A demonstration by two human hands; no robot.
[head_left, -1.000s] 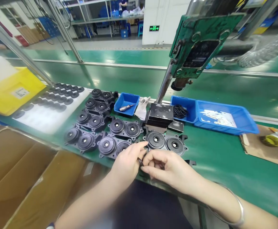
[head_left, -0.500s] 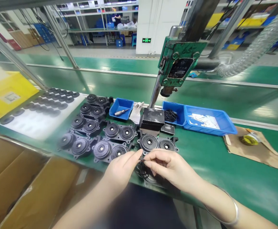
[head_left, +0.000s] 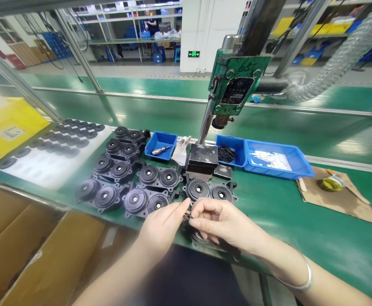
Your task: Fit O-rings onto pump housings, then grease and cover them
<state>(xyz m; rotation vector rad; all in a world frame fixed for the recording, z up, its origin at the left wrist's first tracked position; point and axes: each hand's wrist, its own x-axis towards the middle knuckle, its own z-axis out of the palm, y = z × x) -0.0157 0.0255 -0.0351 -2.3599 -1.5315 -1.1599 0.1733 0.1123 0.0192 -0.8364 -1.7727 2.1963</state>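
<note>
My left hand (head_left: 162, 227) and my right hand (head_left: 219, 219) meet at the bench's front edge, fingers pinched together. Between their fingertips are thin black rubber rings (head_left: 187, 216), mostly covered by the fingers. Beneath my right hand lies a black twin-disc housing (head_left: 201, 243), partly hidden. Just beyond the fingers sits another black housing (head_left: 198, 190) with two round discs and pale centres. Several more such housings (head_left: 154, 176) stand in rows to the left. More black rings (head_left: 226, 154) lie in a small blue bin behind.
A green press (head_left: 237, 85) rises over a black metal block (head_left: 204, 157). A blue tray (head_left: 278, 159) holds white strips; another blue bin (head_left: 161, 145) holds a screwdriver. Cardboard (head_left: 339, 195) lies right. Black discs (head_left: 66, 137) and a yellow bin (head_left: 12, 127) are left, cardboard boxes (head_left: 45, 255) front left.
The right fingertips have shifted slightly left and curled closer around the rings. The ring loops that hung below the fingers show less now. The view has moved a little.
</note>
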